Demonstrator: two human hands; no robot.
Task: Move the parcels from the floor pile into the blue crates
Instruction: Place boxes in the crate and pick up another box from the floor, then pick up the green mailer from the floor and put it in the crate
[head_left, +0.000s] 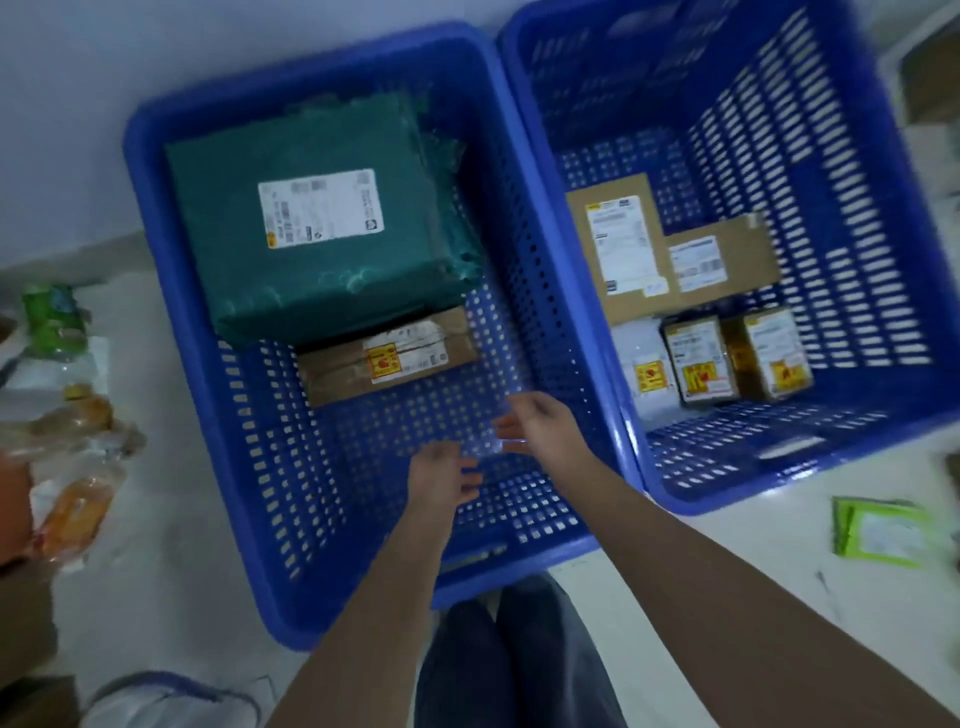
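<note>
We've got both hands over the left crate, left hand and right hand, each grip open and empty. Green parcel sits at 11 o'clock inside, brown box just below it. Right crate at 2 o'clock holds more parcels.

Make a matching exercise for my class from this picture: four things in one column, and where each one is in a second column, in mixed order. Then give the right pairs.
Things
1. green parcel
2. two hands
3. light green packet
4. three small labelled parcels

Places
A. on the floor, right of the crates
B. in the right crate
C. at the far end of the left crate
D. empty, over the left crate's near end

Pairs: 1-C, 2-D, 3-A, 4-B
</note>
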